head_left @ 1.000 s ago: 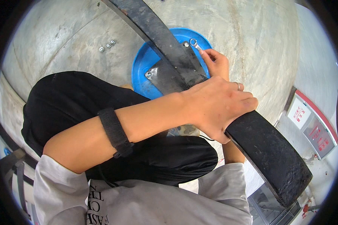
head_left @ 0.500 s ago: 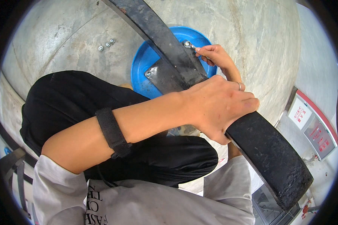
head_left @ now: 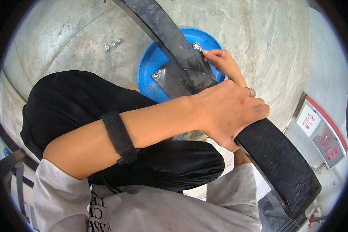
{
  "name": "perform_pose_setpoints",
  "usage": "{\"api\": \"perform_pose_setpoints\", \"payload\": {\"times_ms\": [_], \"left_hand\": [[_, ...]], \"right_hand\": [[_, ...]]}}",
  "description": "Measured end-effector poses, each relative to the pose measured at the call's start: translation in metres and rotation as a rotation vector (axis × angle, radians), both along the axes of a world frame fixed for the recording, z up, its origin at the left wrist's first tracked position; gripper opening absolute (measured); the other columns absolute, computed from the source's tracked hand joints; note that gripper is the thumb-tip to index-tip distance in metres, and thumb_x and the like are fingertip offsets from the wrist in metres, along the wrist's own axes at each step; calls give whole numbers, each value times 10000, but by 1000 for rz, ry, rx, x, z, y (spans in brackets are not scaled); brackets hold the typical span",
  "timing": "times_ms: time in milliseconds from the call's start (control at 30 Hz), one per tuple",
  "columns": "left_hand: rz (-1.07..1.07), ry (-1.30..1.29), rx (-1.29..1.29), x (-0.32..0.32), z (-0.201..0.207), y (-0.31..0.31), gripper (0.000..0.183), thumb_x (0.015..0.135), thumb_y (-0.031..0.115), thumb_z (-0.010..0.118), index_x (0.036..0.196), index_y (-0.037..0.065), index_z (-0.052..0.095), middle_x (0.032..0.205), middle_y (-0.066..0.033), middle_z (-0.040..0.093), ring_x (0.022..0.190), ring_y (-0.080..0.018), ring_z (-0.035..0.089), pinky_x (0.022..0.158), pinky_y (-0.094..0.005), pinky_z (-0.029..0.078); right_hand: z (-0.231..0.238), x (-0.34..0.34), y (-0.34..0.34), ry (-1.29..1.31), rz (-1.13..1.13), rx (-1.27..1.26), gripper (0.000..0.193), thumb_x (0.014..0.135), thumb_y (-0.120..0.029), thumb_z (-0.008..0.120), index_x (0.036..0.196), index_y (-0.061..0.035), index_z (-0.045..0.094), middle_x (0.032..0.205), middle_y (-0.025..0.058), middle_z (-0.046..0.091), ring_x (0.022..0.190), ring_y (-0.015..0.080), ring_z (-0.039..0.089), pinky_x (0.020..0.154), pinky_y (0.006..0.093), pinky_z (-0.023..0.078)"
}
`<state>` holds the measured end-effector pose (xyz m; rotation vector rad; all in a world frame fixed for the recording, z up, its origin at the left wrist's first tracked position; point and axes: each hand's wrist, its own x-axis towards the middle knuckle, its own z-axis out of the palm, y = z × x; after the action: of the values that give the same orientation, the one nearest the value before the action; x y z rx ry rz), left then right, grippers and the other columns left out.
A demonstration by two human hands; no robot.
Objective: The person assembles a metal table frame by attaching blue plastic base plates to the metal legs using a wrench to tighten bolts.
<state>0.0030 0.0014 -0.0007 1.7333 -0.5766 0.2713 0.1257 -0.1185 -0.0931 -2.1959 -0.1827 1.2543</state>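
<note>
A heavy black curved metal bar (head_left: 280,162) runs from the far upper left down to the lower right. My left hand (head_left: 234,112) is closed over it, forearm crossing in front of me from the left. Midway along, the bar joins a black metal plate (head_left: 170,82) that lies on a round blue base (head_left: 145,62). One bolt (head_left: 156,76) shows at the plate's left corner. Beyond the bar, my right hand (head_left: 226,65) pinches a small silver wrench (head_left: 201,50). Its ring end sits around a bolt (head_left: 197,46) at the plate's far corner.
Several loose bolts or nuts (head_left: 114,44) lie in a row on the grey concrete floor (head_left: 81,27), left of the blue base. My black-clad leg (head_left: 81,92) is close on the left. A white-and-red cabinet (head_left: 321,131) stands at the right, dark metal framing (head_left: 17,166) at the far left.
The whole view has shifted slightly. My right hand and the wrench have turned a little around the far bolt; my left hand keeps its hold on the bar.
</note>
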Motion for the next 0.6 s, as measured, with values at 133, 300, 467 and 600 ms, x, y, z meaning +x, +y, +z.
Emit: {"api": "perform_pose_setpoints", "payload": {"times_ms": [133, 300, 467, 600], "left_hand": [[-11, 15, 30, -1, 3, 0, 531, 520, 332, 704, 894, 26, 486, 820, -71, 556, 800, -235, 576, 556, -357, 474], [-41, 41, 9, 1, 3, 3, 523, 522, 330, 703, 892, 33, 483, 813, -61, 556, 786, -227, 576, 549, -355, 472], [-21, 40, 24, -1, 0, 4, 514, 522, 326, 700, 887, 35, 485, 813, -63, 561, 783, -226, 577, 546, -351, 471], [-30, 31, 7, -1, 1, 4, 509, 518, 319, 698, 880, 31, 487, 819, -74, 564, 800, -234, 575, 576, -351, 473]], "right_hand": [[12, 34, 14, 9, 204, -227, 325, 780, -347, 634, 670, -44, 596, 472, -40, 345, 459, 61, 331, 429, 234, 247], [29, 51, 48, -1138, 1188, 283, 230, 785, -263, 624, 717, -44, 632, 534, 55, 514, 500, 106, 447, 491, 269, 356], [33, 25, 25, -942, 773, 240, 219, 808, -250, 608, 764, -40, 652, 623, 92, 590, 532, 135, 506, 504, 269, 384], [28, 7, -3, -381, 77, 47, 261, 823, -253, 597, 756, -4, 638, 556, 54, 530, 509, 116, 463, 486, 263, 367]]}}
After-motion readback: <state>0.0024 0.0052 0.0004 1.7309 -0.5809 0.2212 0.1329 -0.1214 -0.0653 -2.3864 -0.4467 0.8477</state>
